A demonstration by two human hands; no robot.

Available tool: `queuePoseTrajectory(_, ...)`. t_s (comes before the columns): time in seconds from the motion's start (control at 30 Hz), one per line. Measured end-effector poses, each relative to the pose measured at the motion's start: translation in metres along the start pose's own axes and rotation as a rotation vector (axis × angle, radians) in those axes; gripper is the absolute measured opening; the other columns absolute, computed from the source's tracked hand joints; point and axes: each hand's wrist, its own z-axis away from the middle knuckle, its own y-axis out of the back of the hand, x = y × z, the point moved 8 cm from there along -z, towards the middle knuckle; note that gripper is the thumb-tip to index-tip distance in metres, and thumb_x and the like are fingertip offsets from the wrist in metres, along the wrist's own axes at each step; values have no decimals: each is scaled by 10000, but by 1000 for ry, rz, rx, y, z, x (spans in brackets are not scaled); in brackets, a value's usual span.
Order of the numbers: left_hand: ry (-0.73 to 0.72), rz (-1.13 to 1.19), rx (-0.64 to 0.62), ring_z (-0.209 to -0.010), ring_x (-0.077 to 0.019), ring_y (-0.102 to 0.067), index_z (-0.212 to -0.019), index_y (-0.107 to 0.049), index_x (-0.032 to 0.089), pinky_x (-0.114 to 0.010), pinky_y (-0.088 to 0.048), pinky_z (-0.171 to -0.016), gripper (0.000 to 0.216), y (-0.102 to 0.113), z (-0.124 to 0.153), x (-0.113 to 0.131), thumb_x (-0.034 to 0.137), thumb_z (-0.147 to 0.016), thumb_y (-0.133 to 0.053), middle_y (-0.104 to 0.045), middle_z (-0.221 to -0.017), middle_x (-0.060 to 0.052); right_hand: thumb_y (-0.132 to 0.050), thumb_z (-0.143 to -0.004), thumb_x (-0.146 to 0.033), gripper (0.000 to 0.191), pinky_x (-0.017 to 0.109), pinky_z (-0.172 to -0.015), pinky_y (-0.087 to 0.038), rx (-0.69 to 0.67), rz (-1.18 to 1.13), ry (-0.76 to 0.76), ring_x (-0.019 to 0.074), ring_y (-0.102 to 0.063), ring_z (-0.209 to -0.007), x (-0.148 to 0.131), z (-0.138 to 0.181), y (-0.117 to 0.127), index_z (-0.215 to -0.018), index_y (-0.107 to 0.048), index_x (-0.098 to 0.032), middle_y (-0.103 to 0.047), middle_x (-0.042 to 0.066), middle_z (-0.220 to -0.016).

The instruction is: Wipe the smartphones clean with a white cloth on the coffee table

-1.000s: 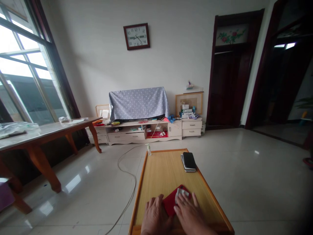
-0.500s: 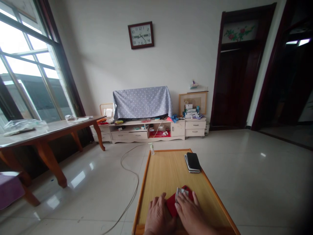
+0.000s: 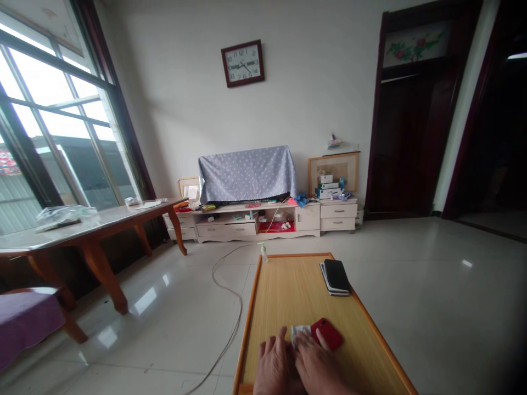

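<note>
A red phone point(image 3: 328, 333) lies flat on the near end of a low bamboo-topped table point(image 3: 288, 291). My right hand point(image 3: 317, 365) presses a small whitish cloth point(image 3: 298, 331) onto the phone's left end. My left hand point(image 3: 274, 365) rests flat on the table just left of the phone, fingers apart, holding nothing. A stack of dark phones point(image 3: 336, 276) sits near the table's far right edge. A small spray bottle point(image 3: 264, 253) stands at the far left corner.
A long wooden table point(image 3: 88, 233) runs along the window at left, with a purple stool point(image 3: 24, 318) nearer. A cable point(image 3: 230, 296) snakes over the tiled floor. A TV cabinet point(image 3: 263, 219) with a cloth-covered screen stands at the far wall; dark doorways at right.
The cloth under my right hand has slid from the phone's far end to its near left end, uncovering more of the red phone. The view has shifted left.
</note>
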Motion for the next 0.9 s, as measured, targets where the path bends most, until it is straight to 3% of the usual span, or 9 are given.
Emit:
queuePoseTrajectory(0.1,9,-1,35,-1222,-326,-541,-1480,-448,113,-439,-310,-1099,857,4,-1,3,501,-724,-556,-657,-1323,-152,-301,-1017,-370,567,535,-1252,-130,76,75,-90,297,-377,-1474,28,-8,8,-1471,-528,-119,-484,135,-1529)
queuePoseTrajectory(0.23,5,-12,-13,-1250,-339,-525,-1487,-433,113,-440,-302,-1114,934,2,-1,4,510,-661,-611,-654,-1329,-145,-284,-1016,-440,638,601,-1233,-130,163,164,-272,348,-356,-1479,80,-10,24,-1496,-479,-67,-462,184,-1536)
queuePoseTrajectory(0.3,3,-21,-35,-1255,-338,-522,-1484,-438,129,-439,-300,-1119,926,2,-1,5,496,-653,-618,-651,-1335,-135,-294,-1013,-458,657,610,-1226,-146,180,177,-325,361,-340,-1485,92,-7,27,-1498,-470,-51,-451,204,-1539)
queuePoseTrajectory(0.37,7,-28,-34,-1246,-339,-528,-1474,-451,134,-441,-310,-1108,884,3,0,6,486,-678,-599,-652,-1331,-139,-308,-1014,-498,664,610,-1227,-149,170,154,-302,364,-330,-1490,85,-2,23,-1499,-481,-78,-433,195,-1551)
queuePoseTrajectory(0.53,-12,-26,-10,-1231,-313,-533,-1475,-448,147,-429,-319,-1083,751,-1,-1,1,390,-767,-511,-649,-1341,-139,-342,-1007,-608,612,651,-1224,-109,7,13,-11,368,-360,-1473,18,14,0,-1467,-548,-260,-447,123,-1546)
queuePoseTrajectory(0.63,-39,-31,-34,-1229,-303,-527,-1467,-458,165,-419,-317,-1070,732,-7,-1,0,388,-773,-521,-638,-1365,-124,-341,-1018,-595,570,657,-1224,-68,-66,-40,63,344,-390,-1460,0,24,-3,-1475,-529,-312,-460,99,-1538)
queuePoseTrajectory(0.73,-11,-57,34,-1217,-308,-524,-1437,-481,164,-426,-299,-1083,714,0,3,5,469,-794,-529,-649,-1326,-129,-305,-1032,-564,556,649,-1225,-66,27,-52,-39,321,-411,-1452,20,28,17,-1440,-571,-296,-500,84,-1522)
queuePoseTrajectory(0.9,-10,-27,28,-1239,-319,-511,-1425,-492,174,-415,-277,-1101,774,10,9,15,497,-731,-607,-641,-1320,-130,-227,-1034,-522,587,440,-1159,-372,291,-218,-237,252,-586,-1301,79,34,62,-1391,-615,-264,-629,62,-1412)
